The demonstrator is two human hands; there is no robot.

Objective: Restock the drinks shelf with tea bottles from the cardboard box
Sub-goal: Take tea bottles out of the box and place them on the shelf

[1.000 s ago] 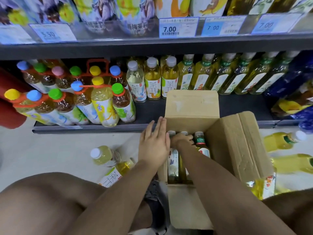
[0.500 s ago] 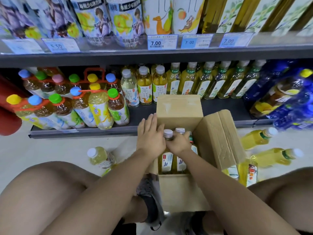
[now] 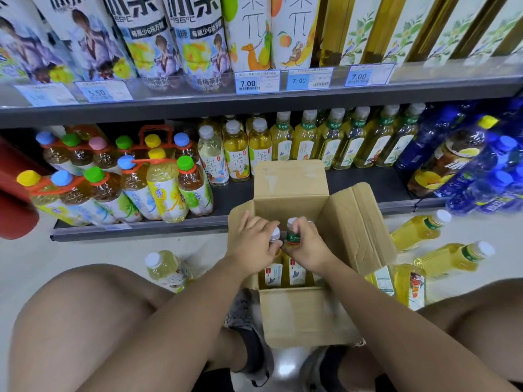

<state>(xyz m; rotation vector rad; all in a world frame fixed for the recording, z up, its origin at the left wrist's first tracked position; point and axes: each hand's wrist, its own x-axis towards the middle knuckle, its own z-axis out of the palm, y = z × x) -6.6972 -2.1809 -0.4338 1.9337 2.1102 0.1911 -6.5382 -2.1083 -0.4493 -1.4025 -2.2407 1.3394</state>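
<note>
Extraction step: two tea bottles [image 3: 284, 274] inside the cardboard box [image 3: 297, 318] are being gripped at the necks, left hand [image 3: 252, 246] and right hand [image 3: 310, 246] each closed on one; lifting clear toward the shelf [image 3: 141, 229] behind the box is being called for next.

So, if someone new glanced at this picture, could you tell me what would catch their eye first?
Probably the open cardboard box on the floor between the person's knees, with the left hand and right hand each closed in a grip on a tea bottle neck inside it. Next, the multipacks with coloured caps at the left of the lower shelf, and the yellow tea bottles lying loose on the floor right of the box.
</note>
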